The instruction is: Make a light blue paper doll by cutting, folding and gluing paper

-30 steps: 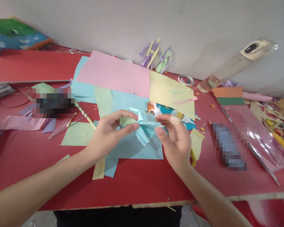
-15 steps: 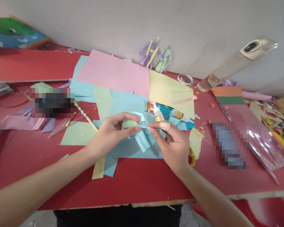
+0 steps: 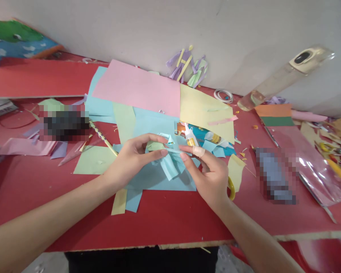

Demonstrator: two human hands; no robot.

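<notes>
At frame centre, folded blue paper [image 3: 169,169] is held by left hand [image 3: 133,156] and right hand [image 3: 210,168] — both pinches narrow.

Folded paper [image 3: 169,169] pale blue — tabletop [image 3: 170,223] red, long sheet [image 3: 139,89] plain pink.

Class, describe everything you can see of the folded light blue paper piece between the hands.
The paper piece is light blue and creased, with a narrow strip across, a flap slanting down and a folded part above. The left hand and right hand pinch it over a blue sheet; their grip hides some.
</notes>
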